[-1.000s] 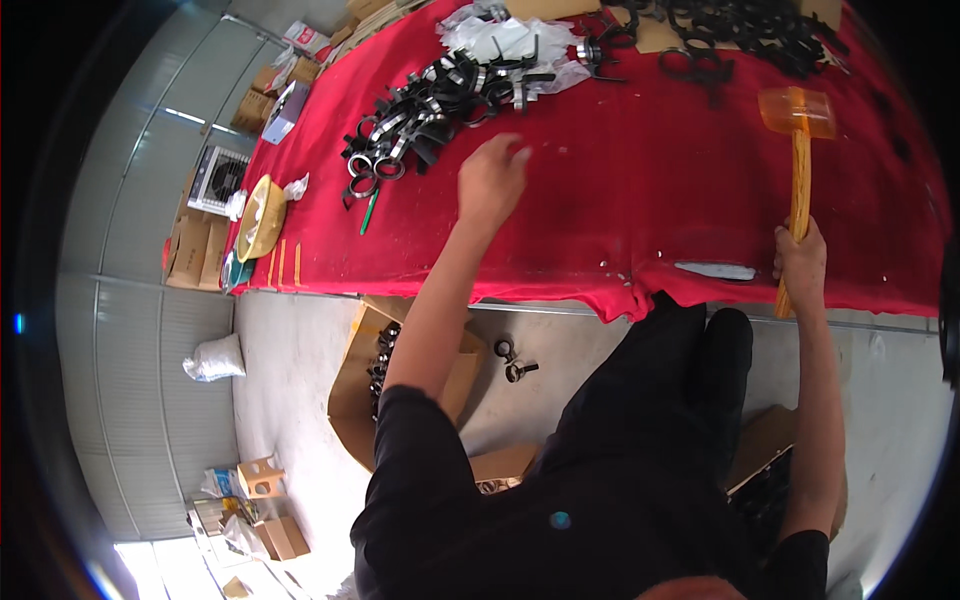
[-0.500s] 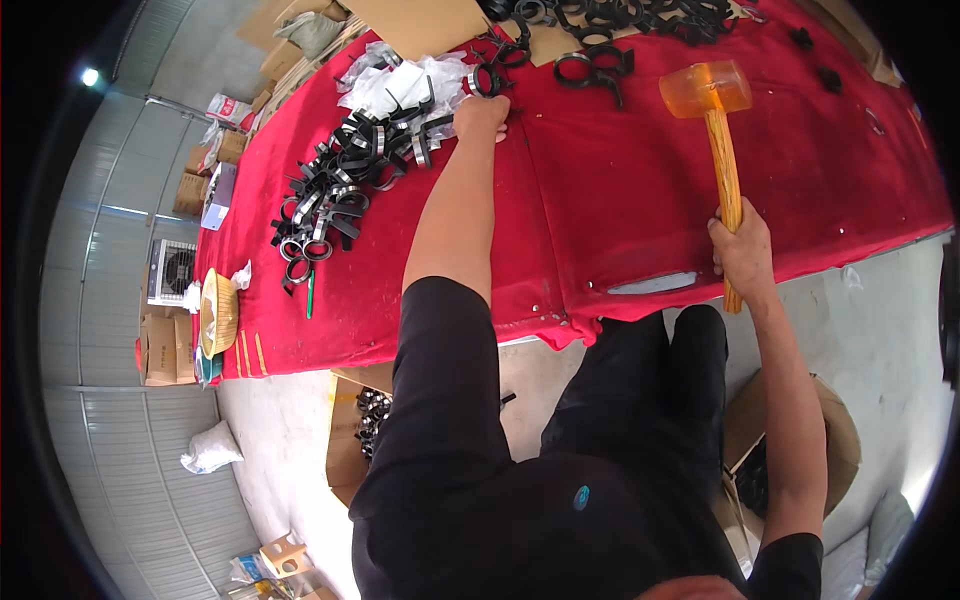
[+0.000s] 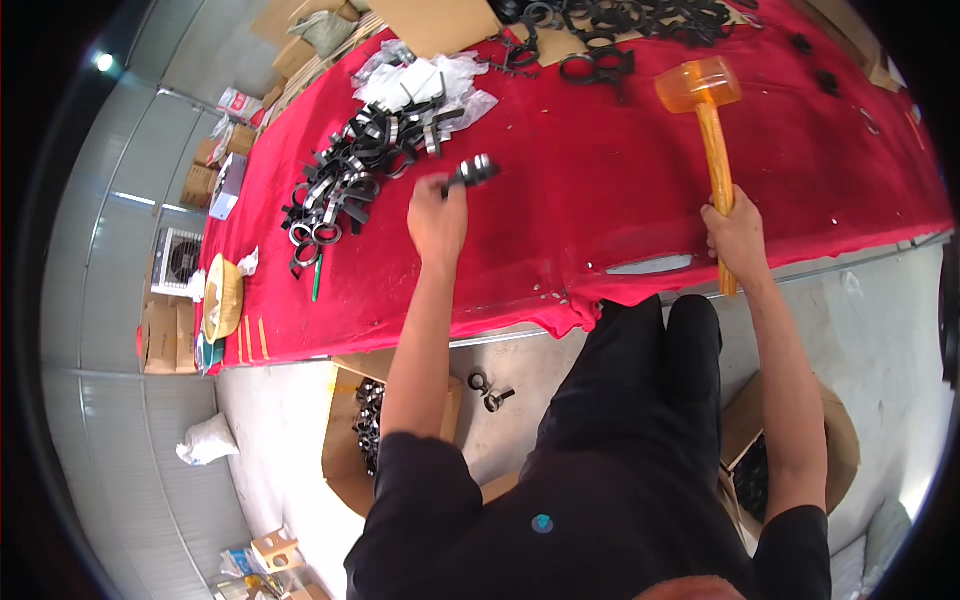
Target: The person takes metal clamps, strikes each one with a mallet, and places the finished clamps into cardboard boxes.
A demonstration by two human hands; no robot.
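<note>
My left hand (image 3: 438, 215) is closed on a black ring bracket with a shiny metal band (image 3: 474, 170), held above the red cloth and blurred by motion. My right hand (image 3: 738, 235) grips the wooden handle of a mallet with a translucent orange head (image 3: 699, 85); its head points away from me, over the right part of the table. Left of my left hand lies a heap of similar black brackets with metal rings (image 3: 345, 180). Crumpled clear plastic bags (image 3: 430, 82) lie at the heap's far end.
A red cloth (image 3: 540, 230) covers the table. More black ring parts (image 3: 650, 20) lie on cardboard at the far edge. A yellow basket (image 3: 224, 298) and a green pen-like stick (image 3: 317, 277) are at the left. Below stand open boxes (image 3: 340, 440); two loose parts (image 3: 490, 395) lie on the floor.
My left hand has drawn back from beside the plastic bags toward me, bringing a ring bracket with it. My right hand and the mallet have shifted only slightly.
</note>
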